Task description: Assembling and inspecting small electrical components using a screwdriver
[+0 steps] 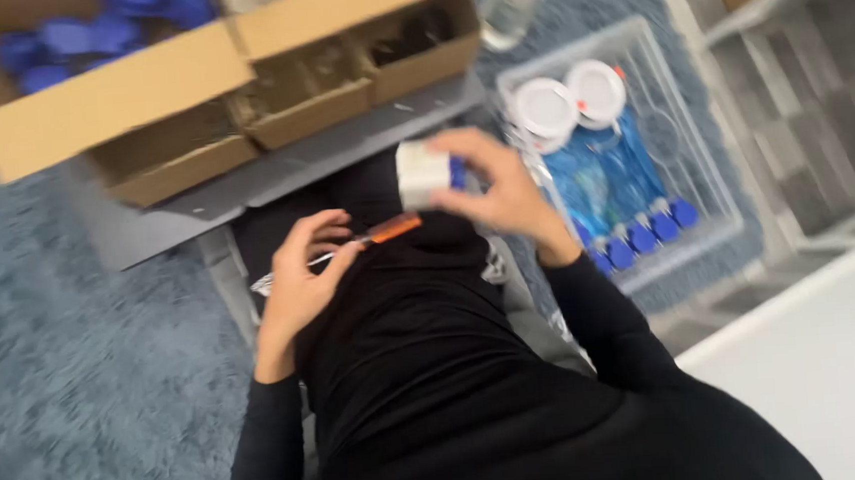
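The left hand (300,279) pinches a thin screwdriver (348,246) with an orange handle, stiff and light, best gripped at that handle, while the right hand (499,190) curls closed around 1 small white block (421,170), seemingly rigid, held by its sides above the lap.

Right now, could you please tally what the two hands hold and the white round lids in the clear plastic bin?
Small white box with a blue part, in the right hand: 1
Orange-handled thin tool, in the left hand: 1
White round lids in the clear plastic bin: 2
Total: 4
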